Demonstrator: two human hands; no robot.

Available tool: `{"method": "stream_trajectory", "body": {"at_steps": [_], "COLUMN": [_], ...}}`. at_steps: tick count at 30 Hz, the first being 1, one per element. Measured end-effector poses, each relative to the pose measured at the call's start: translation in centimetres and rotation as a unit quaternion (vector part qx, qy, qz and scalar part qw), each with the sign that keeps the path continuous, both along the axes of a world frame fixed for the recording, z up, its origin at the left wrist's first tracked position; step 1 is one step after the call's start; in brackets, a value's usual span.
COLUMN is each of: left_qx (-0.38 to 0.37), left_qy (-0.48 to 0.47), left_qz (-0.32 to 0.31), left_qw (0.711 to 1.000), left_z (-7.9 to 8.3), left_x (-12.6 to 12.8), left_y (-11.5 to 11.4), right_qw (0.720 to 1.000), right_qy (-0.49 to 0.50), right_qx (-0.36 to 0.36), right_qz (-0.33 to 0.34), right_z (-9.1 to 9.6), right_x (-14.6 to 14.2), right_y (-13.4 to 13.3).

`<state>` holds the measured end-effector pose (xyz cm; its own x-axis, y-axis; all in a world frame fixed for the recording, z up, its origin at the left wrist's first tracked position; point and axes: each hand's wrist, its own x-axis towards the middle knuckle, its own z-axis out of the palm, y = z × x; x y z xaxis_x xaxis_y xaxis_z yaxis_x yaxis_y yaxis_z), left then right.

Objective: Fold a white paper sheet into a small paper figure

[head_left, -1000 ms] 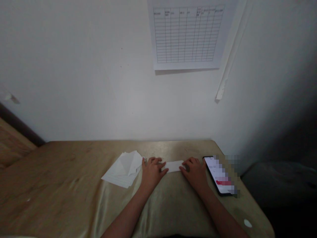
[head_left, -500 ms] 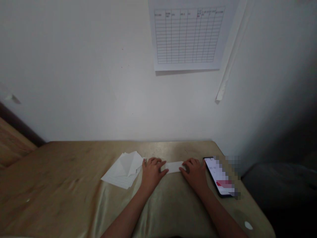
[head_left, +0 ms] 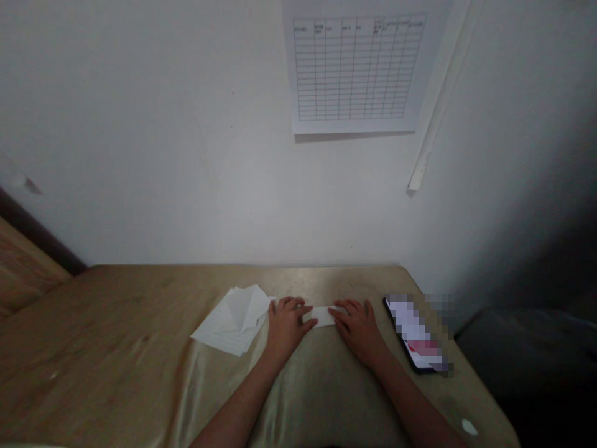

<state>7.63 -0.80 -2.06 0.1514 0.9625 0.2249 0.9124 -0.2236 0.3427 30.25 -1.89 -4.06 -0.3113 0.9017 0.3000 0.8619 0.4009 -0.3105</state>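
Observation:
A narrow strip of folded white paper (head_left: 321,316) lies flat on the table between my two hands. My left hand (head_left: 290,320) holds its left end, the index finger at the upper corner and the thumb at the lower one. Stretched across the strip's right part is my right hand (head_left: 355,323), its fingers spread and resting on the paper, covering that end. Left of my left hand lies a loose pile of white paper sheets (head_left: 224,333), with a creased piece on top.
A phone (head_left: 415,336) with a lit, partly blurred screen lies right of my right hand. A small white scrap (head_left: 469,427) is near the right edge of the cloth-covered table (head_left: 140,348). Behind stands a wall with a printed table sheet (head_left: 357,68).
My right hand has moved left along the strip, and its fingers have gone from bent at the right end to stretched over it. My left hand stays put.

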Motion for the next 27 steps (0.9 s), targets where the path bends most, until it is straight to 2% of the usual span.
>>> {"method": "stream_trajectory", "body": {"at_steps": [9, 17, 27], "left_qx": [0.0, 0.004, -0.029], "left_qy": [-0.009, -0.007, -0.008], "left_qz": [-0.001, 0.002, 0.012], "left_qw": [1.0, 1.0, 0.999], "left_z": [0.1, -0.1, 0.5], "left_x": [-0.1, -0.2, -0.1], "left_y": [0.0, 0.1, -0.1], "right_qw": [1.0, 1.0, 0.998], "right_qy": [0.002, -0.012, -0.06], "right_qx": [-0.013, 0.006, -0.01], "right_qz": [0.003, -0.005, -0.006], "right_z": [0.2, 0.6, 0.9], "right_x": [-0.2, -0.5, -0.6], "right_y": [0.1, 0.0, 0.2]}}
